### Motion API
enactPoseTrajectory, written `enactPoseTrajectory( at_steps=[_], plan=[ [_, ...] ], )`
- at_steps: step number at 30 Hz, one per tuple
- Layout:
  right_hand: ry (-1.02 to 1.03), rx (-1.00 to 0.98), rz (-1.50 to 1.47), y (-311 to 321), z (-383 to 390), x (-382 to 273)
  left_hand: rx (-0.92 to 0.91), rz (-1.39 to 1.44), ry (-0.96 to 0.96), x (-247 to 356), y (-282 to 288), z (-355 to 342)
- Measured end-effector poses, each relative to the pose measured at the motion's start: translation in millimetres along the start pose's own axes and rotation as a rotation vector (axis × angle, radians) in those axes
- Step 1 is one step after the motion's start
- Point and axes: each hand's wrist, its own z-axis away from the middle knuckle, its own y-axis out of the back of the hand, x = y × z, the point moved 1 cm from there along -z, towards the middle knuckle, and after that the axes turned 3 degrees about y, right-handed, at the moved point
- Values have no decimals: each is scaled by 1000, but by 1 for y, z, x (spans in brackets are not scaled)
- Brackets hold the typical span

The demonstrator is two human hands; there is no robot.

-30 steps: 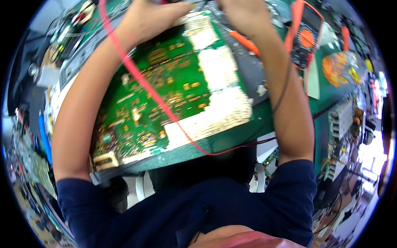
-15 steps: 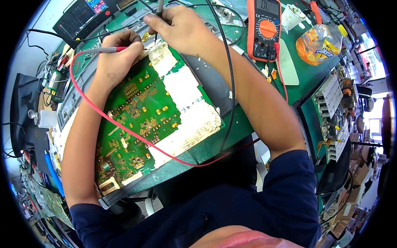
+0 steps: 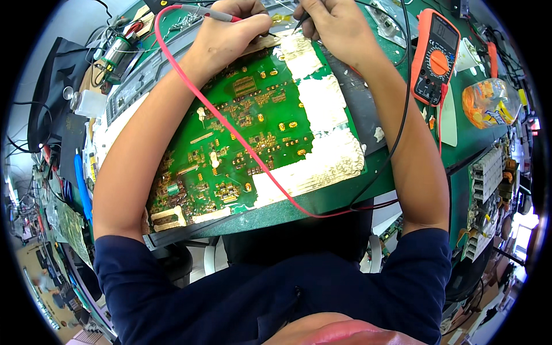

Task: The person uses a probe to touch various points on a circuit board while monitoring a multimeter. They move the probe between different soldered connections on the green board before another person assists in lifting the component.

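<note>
A large green circuit board (image 3: 230,138) lies on the bench in front of me, with thick cream-coloured coating (image 3: 322,106) along its right and near edges. At its far edge my left hand (image 3: 233,34) is closed on a red-and-grey test probe (image 3: 213,14), whose tip reaches the board's far corner. Close by, my right hand (image 3: 339,29) pinches a black test probe (image 3: 301,20). That probe's tip points down at the far end of the coated strip; I cannot tell whether it touches. The red lead (image 3: 230,127) crosses over the board.
An orange multimeter (image 3: 438,60) stands at the right, and its black lead (image 3: 407,75) hangs across my right forearm. Beyond it lies a clear bottle with orange contents (image 3: 489,103). A small clear jar (image 3: 91,103) and a wire spool (image 3: 117,50) sit at the left.
The view has swung left, so the board, multimeter and bottle appear farther right. Both hands remain at the board's far end with their probes; the black probe now leans more.
</note>
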Motion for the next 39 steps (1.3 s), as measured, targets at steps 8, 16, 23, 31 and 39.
enactPoseTrajectory(
  at_steps=[8, 16, 23, 31, 39],
  plan=[
    [-4, 11, 23, 1, 1, -1, 77, 146, 132, 27, -20, 6],
    [1, 8, 62, 2, 2, -4, 71, 168, 115, 25, -21, 5],
    [43, -7, 34, 3, 7, -11, 3, 174, 119, 20, -15, 5],
    [-1, -1, 25, 3, 3, -5, -97, 69, 174, 30, -2, 9],
    [32, -16, 19, 2, 9, -17, -111, -34, 156, 38, 4, 17]
  ],
)
